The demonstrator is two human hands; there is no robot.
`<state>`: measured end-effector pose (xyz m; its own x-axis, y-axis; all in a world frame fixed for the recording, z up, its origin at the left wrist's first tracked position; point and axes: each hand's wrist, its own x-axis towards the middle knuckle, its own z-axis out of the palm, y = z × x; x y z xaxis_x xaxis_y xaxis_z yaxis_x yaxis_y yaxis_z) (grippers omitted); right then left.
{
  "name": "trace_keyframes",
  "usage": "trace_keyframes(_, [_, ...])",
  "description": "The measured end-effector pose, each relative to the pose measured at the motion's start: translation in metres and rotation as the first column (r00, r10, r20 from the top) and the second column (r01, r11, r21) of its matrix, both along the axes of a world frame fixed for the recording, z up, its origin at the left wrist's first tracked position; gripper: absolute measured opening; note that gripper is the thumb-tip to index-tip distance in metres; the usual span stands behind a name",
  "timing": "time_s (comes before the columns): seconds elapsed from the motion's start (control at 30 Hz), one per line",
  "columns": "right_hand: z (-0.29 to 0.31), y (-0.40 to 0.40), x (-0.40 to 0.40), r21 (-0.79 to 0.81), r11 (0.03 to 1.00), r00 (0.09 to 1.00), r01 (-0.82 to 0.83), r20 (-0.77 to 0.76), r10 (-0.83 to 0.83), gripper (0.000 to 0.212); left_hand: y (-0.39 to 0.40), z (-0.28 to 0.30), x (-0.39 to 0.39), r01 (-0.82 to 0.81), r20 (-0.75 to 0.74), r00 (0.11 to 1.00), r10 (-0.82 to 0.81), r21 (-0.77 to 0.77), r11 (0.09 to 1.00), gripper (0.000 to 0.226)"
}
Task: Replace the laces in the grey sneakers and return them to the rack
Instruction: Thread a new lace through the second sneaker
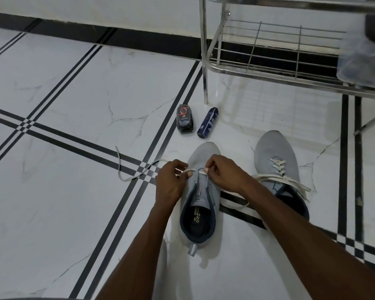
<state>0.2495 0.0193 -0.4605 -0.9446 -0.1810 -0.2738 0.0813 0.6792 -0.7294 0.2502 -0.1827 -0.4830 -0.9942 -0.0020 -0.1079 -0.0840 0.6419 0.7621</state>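
A grey sneaker (200,211) with a dark lining stands on the floor in front of me, toe pointing away. A white lace (126,175) runs through its lowest eyelets and trails off to the left across the tiles. My left hand (171,182) pinches the lace at the shoe's left eyelets. My right hand (223,173) pinches the lace's other end at the right eyelets. To the right stands a second grey sneaker (275,156), laced, with loose white ends (290,182) spread over its opening.
A steel shoe rack (268,68) stands at the back right with a dark, blurred object on its right side. A black shoe-polish applicator (184,121) and a blue spray can (207,123) lie on the white tiled floor beyond the sneakers. A wall runs along the back.
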Motion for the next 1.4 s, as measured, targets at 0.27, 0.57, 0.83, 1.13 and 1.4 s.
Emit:
trace_keyframes(0.27, [-0.001,-0.002,-0.002,0.051,0.997,0.999,0.054,0.004,-0.054,0.009,-0.003,0.004,-0.003,0.062,-0.005,0.998,-0.064,-0.192,0.98,0.017])
trace_keyframes(0.57, [0.001,0.001,-0.004,-0.02,0.998,0.997,0.051,0.05,-0.05,0.009,0.002,0.015,-0.003,0.036,-0.097,0.993,-0.062,-0.243,0.969,0.035])
trace_keyframes(0.83, [0.034,0.016,-0.015,-0.013,0.996,0.972,0.09,0.218,-0.086,0.017,0.005,0.028,-0.011,0.066,-0.016,0.998,-0.066,-0.019,0.998,0.035])
trace_keyframes(1.13, [0.083,0.045,-0.03,-0.355,0.874,0.922,0.331,0.32,-0.218,0.02,0.036,0.051,-0.042,0.091,0.076,0.991,-0.109,0.216,0.972,0.008])
trace_keyframes(1.4, [0.081,0.037,-0.026,-0.363,0.889,0.931,0.279,0.328,-0.158,0.023,0.029,0.064,-0.047,0.386,0.028,0.921,-0.387,0.045,0.921,0.053])
